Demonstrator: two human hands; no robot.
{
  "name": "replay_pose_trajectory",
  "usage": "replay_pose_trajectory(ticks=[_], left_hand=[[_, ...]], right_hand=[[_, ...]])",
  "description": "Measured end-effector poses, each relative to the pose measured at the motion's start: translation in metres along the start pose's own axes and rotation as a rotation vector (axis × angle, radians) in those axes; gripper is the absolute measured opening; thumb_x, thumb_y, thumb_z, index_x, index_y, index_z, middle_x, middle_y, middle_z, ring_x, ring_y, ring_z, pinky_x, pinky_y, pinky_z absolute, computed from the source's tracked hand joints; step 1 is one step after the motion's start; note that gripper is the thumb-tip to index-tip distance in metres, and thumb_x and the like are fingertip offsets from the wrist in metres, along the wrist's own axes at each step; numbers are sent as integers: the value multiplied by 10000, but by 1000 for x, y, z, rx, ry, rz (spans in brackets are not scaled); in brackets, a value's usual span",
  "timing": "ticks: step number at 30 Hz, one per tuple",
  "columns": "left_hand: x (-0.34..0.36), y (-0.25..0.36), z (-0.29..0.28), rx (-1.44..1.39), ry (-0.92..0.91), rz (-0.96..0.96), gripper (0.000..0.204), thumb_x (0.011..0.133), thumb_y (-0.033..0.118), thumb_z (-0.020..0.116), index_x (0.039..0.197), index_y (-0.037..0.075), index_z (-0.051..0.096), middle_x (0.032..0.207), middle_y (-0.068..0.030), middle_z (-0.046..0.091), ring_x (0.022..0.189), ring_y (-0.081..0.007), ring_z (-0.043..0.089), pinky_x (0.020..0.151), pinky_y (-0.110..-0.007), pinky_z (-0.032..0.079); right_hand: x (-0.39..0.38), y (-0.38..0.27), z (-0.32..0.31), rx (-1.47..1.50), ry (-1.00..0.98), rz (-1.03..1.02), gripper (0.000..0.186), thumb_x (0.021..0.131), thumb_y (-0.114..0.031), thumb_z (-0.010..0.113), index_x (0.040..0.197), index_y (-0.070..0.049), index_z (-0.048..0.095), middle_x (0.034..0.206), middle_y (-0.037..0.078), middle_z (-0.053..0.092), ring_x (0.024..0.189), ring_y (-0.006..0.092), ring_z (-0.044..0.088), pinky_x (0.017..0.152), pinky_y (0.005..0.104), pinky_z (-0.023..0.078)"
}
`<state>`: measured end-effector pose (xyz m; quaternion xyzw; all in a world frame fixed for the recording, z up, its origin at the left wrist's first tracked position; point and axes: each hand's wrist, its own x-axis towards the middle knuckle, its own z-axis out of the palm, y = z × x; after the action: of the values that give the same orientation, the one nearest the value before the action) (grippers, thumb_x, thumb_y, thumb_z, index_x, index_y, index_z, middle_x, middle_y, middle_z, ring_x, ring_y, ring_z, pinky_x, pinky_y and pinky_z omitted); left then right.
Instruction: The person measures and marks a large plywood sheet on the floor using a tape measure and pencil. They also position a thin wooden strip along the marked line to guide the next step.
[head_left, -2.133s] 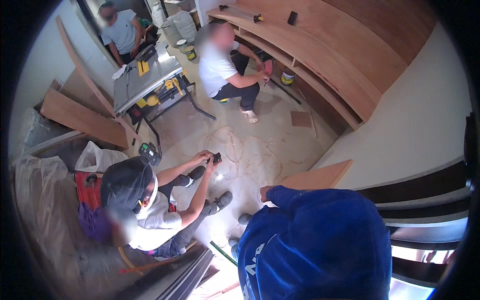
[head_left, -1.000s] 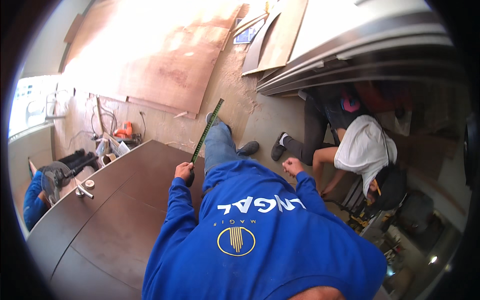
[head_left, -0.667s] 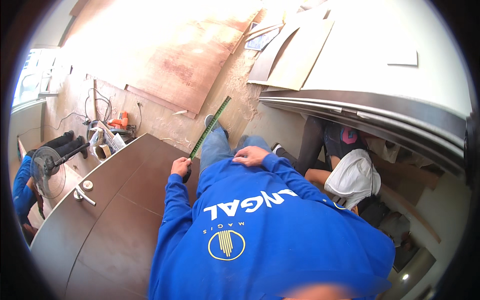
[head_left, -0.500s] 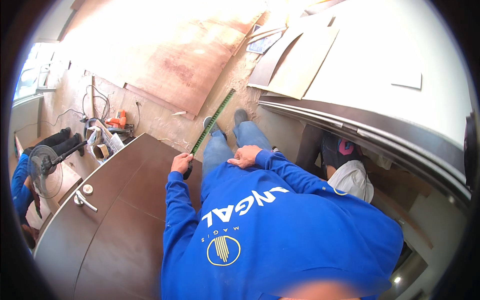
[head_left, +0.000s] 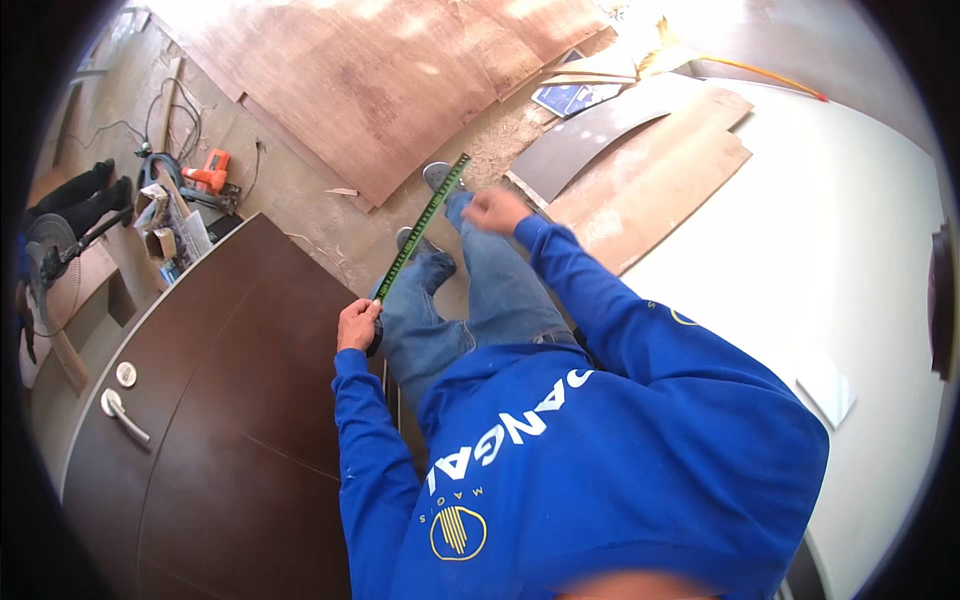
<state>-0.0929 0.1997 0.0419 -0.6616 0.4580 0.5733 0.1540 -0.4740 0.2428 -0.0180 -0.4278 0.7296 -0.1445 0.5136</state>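
Gripping the extended green tape measure (head_left: 419,229), the left hand (head_left: 357,325) is holding its case with fingers wrapped snugly, blade slanting over the jeans (head_left: 505,290), while the right hand (head_left: 497,212) is hovering near it, fingers partly curled, contents unclear; a steady wrist is probably best preventing buckling.
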Motion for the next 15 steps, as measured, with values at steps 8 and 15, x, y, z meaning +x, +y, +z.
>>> replay_pose_trajectory(ticks=[8,15], left_hand=[[153,13,29,216,-71,53,292,899,309,687,904,18,705,722,-124,648,718,-198,604,698,-367,484],[337,-25,60,139,-148,81,262,913,278,690,857,24,716,697,-29,603,704,-126,537,669,-321,443]], right_hand=[[146,106,-73,480,-122,377,312,941,-393,674,1056,-107,728,815,-2,708,505,39,482,398,211,310],[255,202,-12,421,-224,246,191,901,-247,743,1028,-105,723,796,-19,681,515,32,422,412,210,277]])
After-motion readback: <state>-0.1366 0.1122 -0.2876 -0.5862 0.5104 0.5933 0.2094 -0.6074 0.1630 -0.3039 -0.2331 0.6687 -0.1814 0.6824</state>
